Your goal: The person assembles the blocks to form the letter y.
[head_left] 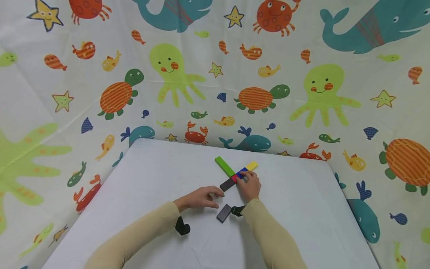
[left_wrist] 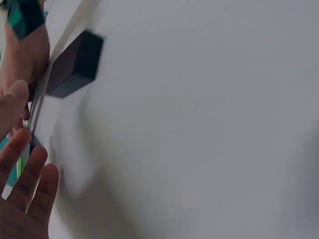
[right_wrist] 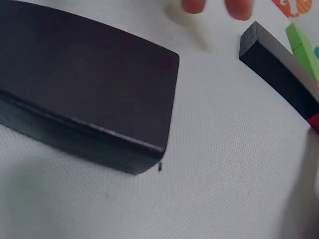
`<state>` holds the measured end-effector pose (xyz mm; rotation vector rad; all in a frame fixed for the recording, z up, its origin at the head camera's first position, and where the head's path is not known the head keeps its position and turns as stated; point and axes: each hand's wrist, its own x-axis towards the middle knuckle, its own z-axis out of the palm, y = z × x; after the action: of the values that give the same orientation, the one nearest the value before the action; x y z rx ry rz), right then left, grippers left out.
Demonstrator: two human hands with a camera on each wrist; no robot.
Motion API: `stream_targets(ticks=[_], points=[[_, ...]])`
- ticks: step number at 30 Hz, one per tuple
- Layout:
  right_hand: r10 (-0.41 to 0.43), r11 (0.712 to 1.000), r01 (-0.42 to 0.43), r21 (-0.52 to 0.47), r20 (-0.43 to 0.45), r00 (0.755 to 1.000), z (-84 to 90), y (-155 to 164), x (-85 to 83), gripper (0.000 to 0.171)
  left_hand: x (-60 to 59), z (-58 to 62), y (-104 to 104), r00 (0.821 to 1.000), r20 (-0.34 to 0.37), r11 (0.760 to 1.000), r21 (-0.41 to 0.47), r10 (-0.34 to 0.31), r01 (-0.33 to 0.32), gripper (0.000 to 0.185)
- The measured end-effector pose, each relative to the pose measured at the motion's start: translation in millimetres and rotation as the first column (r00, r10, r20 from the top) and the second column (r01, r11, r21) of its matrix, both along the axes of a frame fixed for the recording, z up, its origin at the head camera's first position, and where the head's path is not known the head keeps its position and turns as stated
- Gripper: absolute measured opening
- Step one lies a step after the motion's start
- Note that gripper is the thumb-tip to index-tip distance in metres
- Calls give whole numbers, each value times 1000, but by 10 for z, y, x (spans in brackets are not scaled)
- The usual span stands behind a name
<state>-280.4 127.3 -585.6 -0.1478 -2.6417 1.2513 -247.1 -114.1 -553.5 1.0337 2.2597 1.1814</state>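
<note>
We see a row of colored blocks [head_left: 239, 173] lying on the white table [head_left: 151, 168], and it is made of a black block [head_left: 227, 184], then red, then blue, then a yellow block [head_left: 251, 165] at the far end. The row's long way runs from near-left to far-right. A green block [head_left: 224, 166] touches the row near its middle and points away to the far left, so the two make a crossing shape. Our right hand [head_left: 249, 185] sits right on the row, with its fingers curled down on the red and blue part, pinching it. So the row lies just under and in front of that hand, and the black end sticks out to the left of it. Our left hand [head_left: 201, 197] is close by, just left of the black end but not touching it. Its fingers are loose and a little bent, and it holds nothing. One more dark block [head_left: 224, 213] lies flat by itself between our two wrists, nearer to us than the row. Behind the table hangs a cloth with sea animals [head_left: 174, 71]
</note>
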Motion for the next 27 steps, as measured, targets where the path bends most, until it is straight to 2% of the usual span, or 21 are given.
stream_targets(ticks=[6,12,16,20,27], points=[[-4,1000,5,12,-13,1000,-20,-4,6,32,162,-56,28,993,-88,997,-24,-81,79,42],[-7,1000,7,23,-9,1000,-46,6,-5,33,201,-78,100,961,-225,985,-101,-162,143,45],[-14,999,14,39,-3,1000,-53,-3,1,33,220,-83,144,956,-220,976,-147,-192,163,44],[-13,999,13,33,-7,1000,-38,-12,7,34,237,-77,164,958,-210,971,-182,-194,156,42],[-9,999,9,34,-12,1000,-35,-3,9,33,233,-34,156,944,-233,957,-228,-233,180,46]])
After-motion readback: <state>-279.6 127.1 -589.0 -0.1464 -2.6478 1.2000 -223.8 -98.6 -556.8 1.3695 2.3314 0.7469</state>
